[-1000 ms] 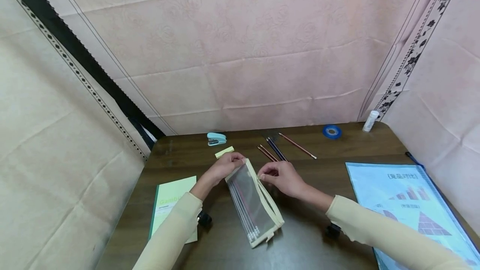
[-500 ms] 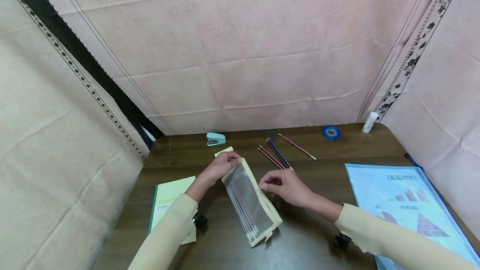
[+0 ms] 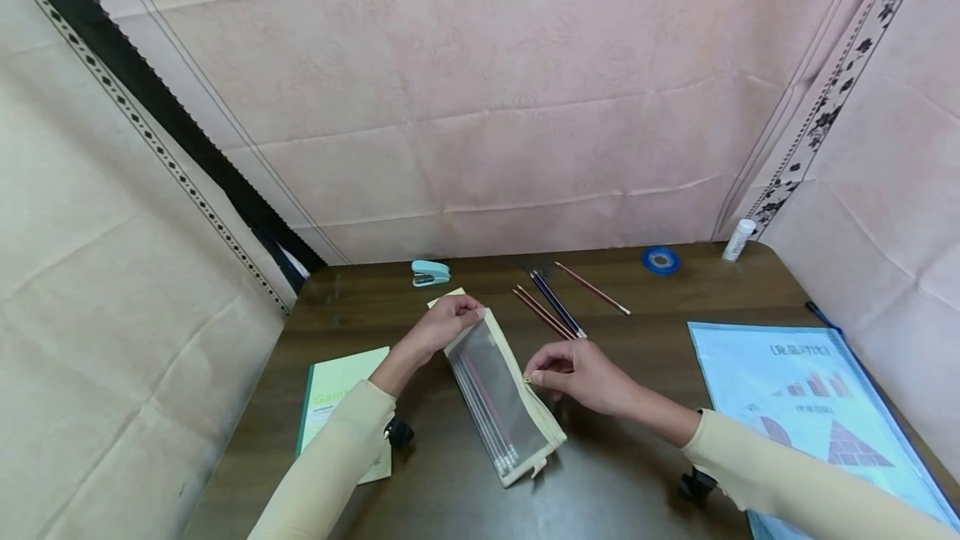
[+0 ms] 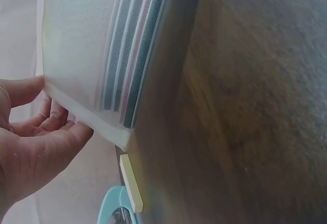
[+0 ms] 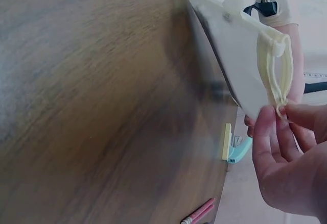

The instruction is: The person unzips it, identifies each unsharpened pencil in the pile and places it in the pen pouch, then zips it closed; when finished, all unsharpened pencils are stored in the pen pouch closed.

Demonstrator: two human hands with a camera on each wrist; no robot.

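Observation:
A see-through mesh pencil case (image 3: 495, 407) with cream edging is held tilted above the table, with several pencils (image 4: 138, 55) lying along one side inside. My left hand (image 3: 450, 325) pinches its far top corner between thumb and fingers. On the zipper edge, my right hand (image 3: 577, 375) pinches the zipper pull (image 3: 527, 382). The right wrist view shows the zipper (image 5: 278, 66) gaping from the pull toward the near end. Several loose pencils (image 3: 551, 307) lie on the table just beyond the right hand.
A light blue stapler (image 3: 431, 272) and yellow sticky notes (image 3: 448, 298) lie behind the left hand. A green notebook (image 3: 345, 390) is at left and a blue document folder (image 3: 810, 415) at right. Blue tape (image 3: 661, 260) and a glue stick (image 3: 739, 240) stand near the back edge.
The right hand has slid the zipper pull a short way along the edge, toward the case's near end. The left hand keeps its hold on the corner, shifting slightly.

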